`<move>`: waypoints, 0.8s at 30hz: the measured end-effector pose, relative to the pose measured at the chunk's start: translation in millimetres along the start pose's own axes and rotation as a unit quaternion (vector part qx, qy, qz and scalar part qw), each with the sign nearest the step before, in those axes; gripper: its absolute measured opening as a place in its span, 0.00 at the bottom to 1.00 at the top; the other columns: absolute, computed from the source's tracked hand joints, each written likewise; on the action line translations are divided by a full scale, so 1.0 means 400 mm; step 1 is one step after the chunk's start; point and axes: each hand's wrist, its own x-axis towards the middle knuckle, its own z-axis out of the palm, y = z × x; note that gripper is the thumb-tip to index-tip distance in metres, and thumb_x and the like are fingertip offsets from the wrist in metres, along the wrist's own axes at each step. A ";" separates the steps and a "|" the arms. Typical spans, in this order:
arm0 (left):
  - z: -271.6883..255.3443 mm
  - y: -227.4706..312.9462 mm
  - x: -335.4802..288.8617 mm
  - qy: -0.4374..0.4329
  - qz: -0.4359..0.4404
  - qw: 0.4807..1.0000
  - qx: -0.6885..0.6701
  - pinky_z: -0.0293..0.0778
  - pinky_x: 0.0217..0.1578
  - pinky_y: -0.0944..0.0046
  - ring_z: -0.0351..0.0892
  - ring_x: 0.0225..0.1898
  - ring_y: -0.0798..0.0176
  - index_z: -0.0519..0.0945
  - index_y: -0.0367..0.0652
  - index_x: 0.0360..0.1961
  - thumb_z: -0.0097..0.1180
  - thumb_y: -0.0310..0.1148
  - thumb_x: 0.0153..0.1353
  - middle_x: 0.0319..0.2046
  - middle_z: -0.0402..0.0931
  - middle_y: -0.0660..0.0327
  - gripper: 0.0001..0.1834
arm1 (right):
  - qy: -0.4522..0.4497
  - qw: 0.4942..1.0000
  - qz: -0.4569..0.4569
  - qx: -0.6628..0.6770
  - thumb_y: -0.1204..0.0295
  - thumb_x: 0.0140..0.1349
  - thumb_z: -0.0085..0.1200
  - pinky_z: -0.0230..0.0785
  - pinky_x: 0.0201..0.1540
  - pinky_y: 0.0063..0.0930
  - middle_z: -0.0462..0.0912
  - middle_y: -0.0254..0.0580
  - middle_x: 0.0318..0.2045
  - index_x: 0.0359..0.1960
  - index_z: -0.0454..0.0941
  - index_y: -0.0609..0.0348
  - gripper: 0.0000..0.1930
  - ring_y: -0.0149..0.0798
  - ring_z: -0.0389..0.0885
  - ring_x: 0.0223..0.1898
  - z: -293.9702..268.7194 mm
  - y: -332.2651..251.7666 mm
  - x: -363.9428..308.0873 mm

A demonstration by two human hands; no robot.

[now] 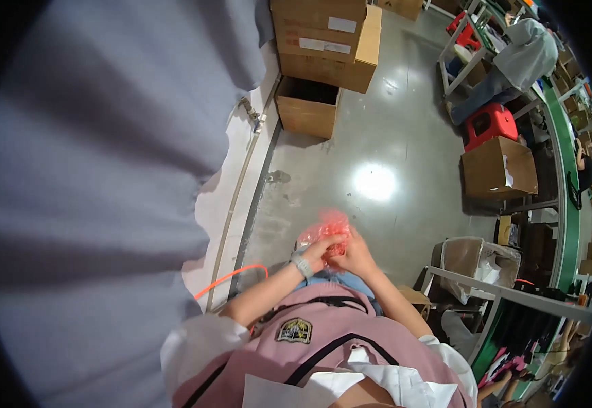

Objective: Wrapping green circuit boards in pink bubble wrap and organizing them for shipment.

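Observation:
A crinkled, see-through plastic bag (334, 223) with a pinkish-red tint is bunched up in front of my waist. My left hand (322, 249), with a pale band on its wrist, is closed on the bag from the left side. My right hand (356, 256) grips the same bag from the right, its fingers curled round the gathered plastic. Bright red shows between the two hands, but I cannot make out what is inside. The bag's upper part is blurred.
A grey-blue curtain (106, 177) hangs along my left. Cardboard boxes (307, 114) stand ahead by the wall. To the right are a red stool (490, 125), a person (524, 54) at a bench, another carton (496, 170) and a plastic-lined bin (469, 262). An orange hose (231, 274) curves near my left arm.

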 end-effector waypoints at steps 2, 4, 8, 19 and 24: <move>0.093 0.106 0.115 -0.001 -0.061 0.998 0.034 0.77 0.38 0.63 0.78 0.39 0.67 0.76 0.43 0.41 0.59 0.31 0.54 0.38 0.78 0.63 0.13 | -0.044 0.993 0.064 -0.083 0.60 0.41 0.63 0.59 0.57 0.51 0.69 0.54 0.51 0.49 0.72 0.53 0.30 0.58 0.63 0.58 -0.096 0.038 0.094; 0.144 0.208 0.250 0.000 -0.065 0.995 0.070 0.77 0.37 0.64 0.78 0.36 0.66 0.76 0.42 0.41 0.58 0.28 0.53 0.36 0.78 0.62 0.13 | -0.045 0.971 0.143 -0.185 0.55 0.41 0.64 0.49 0.61 0.58 0.62 0.56 0.57 0.53 0.71 0.53 0.34 0.60 0.52 0.64 -0.179 0.061 0.213; 0.235 0.392 0.570 -0.019 -0.121 0.979 0.163 0.78 0.35 0.65 0.79 0.32 0.65 0.76 0.41 0.41 0.57 0.23 0.51 0.33 0.78 0.61 0.14 | 0.018 0.968 0.192 -0.162 0.51 0.41 0.65 0.47 0.61 0.59 0.52 0.62 0.62 0.56 0.68 0.51 0.39 0.62 0.48 0.65 -0.323 0.212 0.470; 0.460 0.999 0.977 0.039 0.165 0.979 -0.109 0.77 0.41 0.57 0.79 0.37 0.56 0.75 0.36 0.42 0.54 0.24 0.50 0.36 0.78 0.55 0.15 | -0.083 0.996 -0.008 0.024 0.60 0.50 0.63 0.68 0.51 0.38 0.71 0.60 0.52 0.58 0.62 0.63 0.37 0.53 0.72 0.53 -0.882 0.481 1.445; 0.368 1.108 1.079 0.112 0.254 0.940 -0.196 0.76 0.42 0.52 0.79 0.37 0.53 0.75 0.35 0.42 0.51 0.31 0.53 0.37 0.78 0.53 0.16 | 0.109 0.957 0.000 0.269 0.55 0.51 0.62 0.70 0.44 0.32 0.80 0.55 0.39 0.49 0.66 0.71 0.34 0.44 0.79 0.45 -1.021 0.340 1.999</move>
